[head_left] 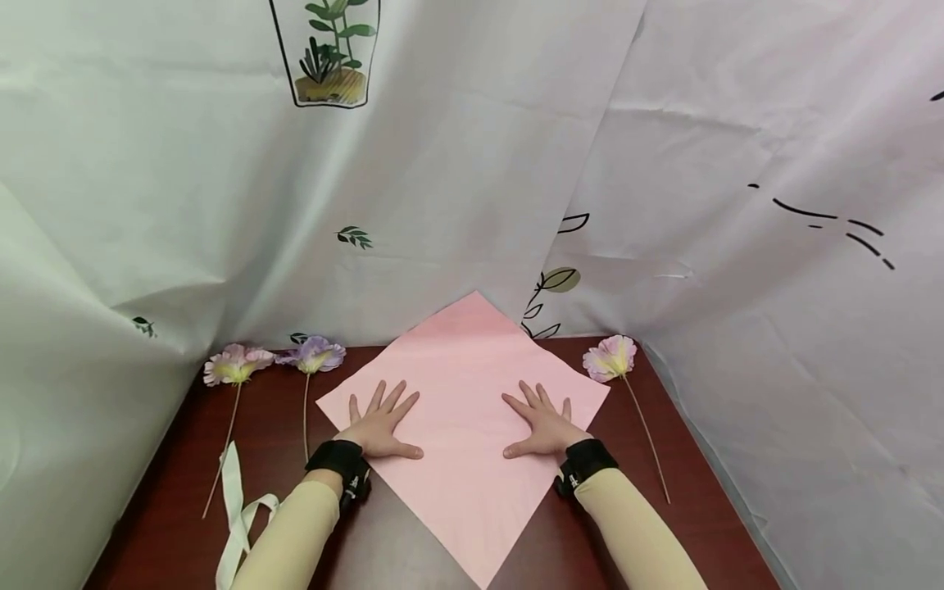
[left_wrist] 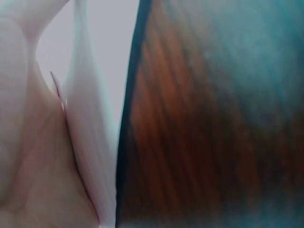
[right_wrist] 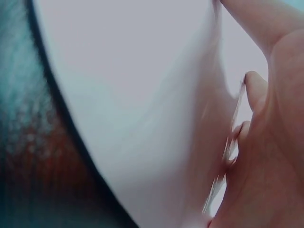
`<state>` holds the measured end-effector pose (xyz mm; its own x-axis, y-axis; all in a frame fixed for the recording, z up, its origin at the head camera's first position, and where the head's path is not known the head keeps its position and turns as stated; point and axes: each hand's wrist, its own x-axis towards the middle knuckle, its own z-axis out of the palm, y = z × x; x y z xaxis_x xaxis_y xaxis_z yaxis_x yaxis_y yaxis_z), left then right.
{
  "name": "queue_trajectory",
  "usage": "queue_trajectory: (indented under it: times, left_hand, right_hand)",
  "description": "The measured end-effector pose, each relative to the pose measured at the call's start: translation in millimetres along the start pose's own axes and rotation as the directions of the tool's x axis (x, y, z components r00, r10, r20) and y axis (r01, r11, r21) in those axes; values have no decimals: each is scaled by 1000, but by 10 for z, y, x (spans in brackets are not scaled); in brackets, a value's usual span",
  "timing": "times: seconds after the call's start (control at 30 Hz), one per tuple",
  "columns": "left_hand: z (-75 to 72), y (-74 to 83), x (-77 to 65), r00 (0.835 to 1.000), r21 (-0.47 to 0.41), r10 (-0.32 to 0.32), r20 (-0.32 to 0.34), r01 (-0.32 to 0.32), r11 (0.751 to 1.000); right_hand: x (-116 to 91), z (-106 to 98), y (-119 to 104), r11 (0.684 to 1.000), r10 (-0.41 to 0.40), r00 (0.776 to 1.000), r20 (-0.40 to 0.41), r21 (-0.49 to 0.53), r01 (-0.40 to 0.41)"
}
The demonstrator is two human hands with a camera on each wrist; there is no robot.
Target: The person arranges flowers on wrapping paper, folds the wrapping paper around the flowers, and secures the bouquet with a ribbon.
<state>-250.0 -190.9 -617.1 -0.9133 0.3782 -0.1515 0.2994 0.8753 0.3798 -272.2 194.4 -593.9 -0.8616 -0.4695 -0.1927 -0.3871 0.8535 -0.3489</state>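
Note:
A square pink sheet (head_left: 465, 410), paper or cloth, lies turned like a diamond on the dark red table, its far corner reaching up against the back curtain. My left hand (head_left: 379, 430) rests on its left part with fingers spread. On the right part my right hand (head_left: 544, 426) lies the same way, thumb pointing inward. In the left wrist view the palm (left_wrist: 28, 142) is close beside the pale sheet (left_wrist: 90, 142). The right wrist view shows the right palm (right_wrist: 266, 166) and fingers against the sheet (right_wrist: 128, 95).
Left of the sheet lie a pink-cream flower (head_left: 238, 365) and a purple flower (head_left: 315, 355), both long-stemmed. Another pale pink flower (head_left: 610, 358) lies at right. A white ribbon (head_left: 233, 500) is beside the left forearm. Patterned white curtains (head_left: 472, 164) enclose the table (head_left: 708, 524).

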Motion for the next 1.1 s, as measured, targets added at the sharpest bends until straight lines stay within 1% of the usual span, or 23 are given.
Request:
queue_trajectory:
  times: [0.07, 0.17, 0.3, 0.5, 0.6, 0.73, 0.77, 0.83, 0.9, 0.93, 0.97, 1.0, 1.03, 1.07, 1.1]
  left_hand:
    - [11, -1, 14, 1000, 12, -8, -5, 8, 1000]
    - [-3, 28, 10, 1000, 8, 8, -22, -8, 1000]
    - [-33, 67, -7, 1000, 5, 19, -16, -18, 1000]
    - [18, -5, 16, 1000, 5, 1, -13, -1, 1000]
    - [38, -40, 37, 1000, -3, -2, -17, 2, 1000]
    - [31, -43, 41, 1000, -2, -8, -8, 8, 1000]
    - [24, -37, 36, 1000, -9, -4, -7, 4, 1000]
    - [8, -23, 26, 1000, -19, 3, -5, -3, 1000]
    - [0, -12, 16, 1000, -27, 11, -7, -11, 1000]
    - [-4, -8, 12, 1000, -29, 10, -6, -11, 1000]
    - [-4, -7, 12, 1000, -26, 8, -6, -8, 1000]
    - [-3, -5, 10, 1000, -24, 8, -7, -9, 1000]
    - [-1, -6, 10, 1000, -18, 5, -5, -5, 1000]
    - [-2, -3, 9, 1000, -12, 4, -5, -4, 1000]
    - [-6, 2, 8, 1000, -11, 2, -6, -2, 1000]
  right_hand:
    - [-2, 3, 7, 1000, 0, 1000, -7, 0, 0]
    - [-10, 11, 21, 1000, 4, 1000, 3, -1, -4]
    - [-23, 19, 56, 1000, -1, 1000, 13, 13, 0]
    - [-60, 18, 174, 997, -73, 997, -18, 36, 73]
    - [-112, -25, 217, 992, -109, 993, -43, 65, 112]
    - [-167, -92, 280, 982, -146, 987, -65, 109, 153]
    - [-178, -104, 303, 979, -156, 985, -75, 118, 165]
    - [-196, -120, 371, 977, -149, 982, -115, 134, 164]
    - [-219, -165, 436, 974, -104, 976, -192, 177, 139]
    - [-236, -194, 476, 972, -69, 967, -245, 200, 120]
    - [-260, -232, 519, 971, -21, 951, -308, 220, 93]
    - [-291, -275, 566, 969, 40, 927, -372, 239, 54]
    - [-326, -320, 622, 967, 102, 895, -435, 253, 13]
    - [-369, -367, 683, 963, 164, 854, -493, 268, -31]
    - [-417, -402, 758, 957, 228, 808, -544, 278, -83]
